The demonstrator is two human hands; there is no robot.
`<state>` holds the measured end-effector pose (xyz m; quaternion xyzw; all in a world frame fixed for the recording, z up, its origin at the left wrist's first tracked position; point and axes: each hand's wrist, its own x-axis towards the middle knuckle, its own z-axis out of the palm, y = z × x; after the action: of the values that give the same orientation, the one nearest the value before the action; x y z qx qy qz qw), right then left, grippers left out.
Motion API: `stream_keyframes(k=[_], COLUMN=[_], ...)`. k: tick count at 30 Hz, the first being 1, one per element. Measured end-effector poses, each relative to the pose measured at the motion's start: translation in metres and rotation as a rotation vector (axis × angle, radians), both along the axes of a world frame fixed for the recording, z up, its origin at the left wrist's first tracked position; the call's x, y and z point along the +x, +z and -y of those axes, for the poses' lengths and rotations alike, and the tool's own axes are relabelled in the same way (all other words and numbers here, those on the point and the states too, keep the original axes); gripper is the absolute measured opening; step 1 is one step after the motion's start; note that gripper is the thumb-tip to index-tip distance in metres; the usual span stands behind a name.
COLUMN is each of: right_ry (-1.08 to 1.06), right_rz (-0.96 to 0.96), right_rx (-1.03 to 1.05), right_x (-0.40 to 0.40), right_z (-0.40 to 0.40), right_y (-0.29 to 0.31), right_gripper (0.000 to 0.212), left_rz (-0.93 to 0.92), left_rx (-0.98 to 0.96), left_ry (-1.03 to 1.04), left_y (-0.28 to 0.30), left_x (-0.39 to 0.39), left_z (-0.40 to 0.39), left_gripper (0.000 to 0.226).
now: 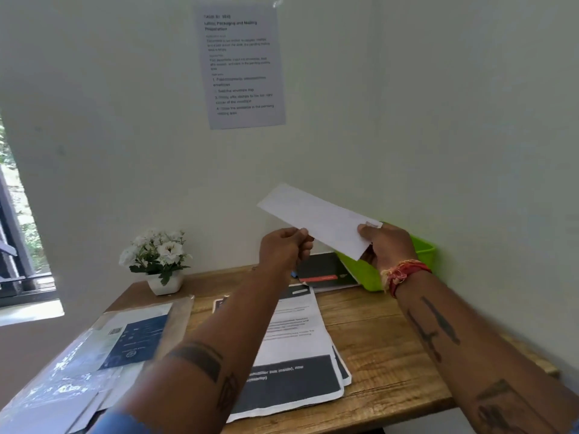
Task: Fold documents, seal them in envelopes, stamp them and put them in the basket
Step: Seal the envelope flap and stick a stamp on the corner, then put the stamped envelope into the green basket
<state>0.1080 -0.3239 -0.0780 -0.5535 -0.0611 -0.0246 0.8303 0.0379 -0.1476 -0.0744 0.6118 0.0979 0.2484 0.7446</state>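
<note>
- White envelope [319, 220] held up in the air over the far side of the table [382, 349], slanting down from upper left to lower right, in front of the pale wall.
- Left hand [286, 249] curled, thumb and fingers pinching the lower long edge of the envelope near its middle.
- Right hand [387, 245] gripping the envelope's lower right end, thumb pressed on the front face, fingers behind.
- Red and yellow thread band [404, 274] wrapped around the right wrist.
- Green basket [423, 249] at the far right corner of the table, just behind and below the right hand, partly hidden by it.
- Stack of printed sheets [294, 349] lying flat mid-table, under the left forearm, dark bands across top and bottom.
- Dark booklet [322, 270] with a red strip beyond the sheets, beside the basket.
- Clear plastic packet [103, 349] with a blue card inside at the left of the table.
- White flowers in a small white pot [159, 261] at the far left corner.
- Printed notice [241, 64] taped on the wall above; text too blurred to read fully.
</note>
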Motion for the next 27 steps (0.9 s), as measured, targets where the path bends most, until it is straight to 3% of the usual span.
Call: stream_keyframes(k=[6,10,13,15,19,22,27], right_ry=[-0.157,-0.157,-0.110,-0.074,-0.145,-0.277,-0.547], right_rz=[-0.092,-0.122,-0.119,-0.093,-0.058,-0.017,0.244], right_rx=[0.069,0.132,0.102,0.022,-0.094,-0.375,-0.698], right_x=[0.005,0.008,0.011,0.014,0.013,0.006,-0.017], right_z=[0.074,0.085,0.080,0.077,0.069,0.071,0.064], right_y=[-0.001,-0.003,-0.006,-0.008,-0.014,-0.020,-0.020], right_gripper=[0.011,0.017,0.008,0.006,0.041,0.053,0.029], left_rz=[-0.045,-0.089,-0.104,-0.116,-0.145,-0.140,-0.145], left_rx=[0.065,0.097,0.135,0.164,0.197,0.222,0.327], left_ry=[-0.036,-0.101,-0.130,-0.135,-0.119,-0.116,-0.070], left_y=[-0.009,-0.020,-0.022,-0.022,-0.021,-0.021,-0.023], left_x=[0.028,0.032,0.029,0.026,0.019,0.013,0.005], left_z=[0.068,0.095,0.100,0.096,0.080,0.071,0.053], left_gripper=[0.014,0.012,0.016,0.019,0.017,0.010,0.010])
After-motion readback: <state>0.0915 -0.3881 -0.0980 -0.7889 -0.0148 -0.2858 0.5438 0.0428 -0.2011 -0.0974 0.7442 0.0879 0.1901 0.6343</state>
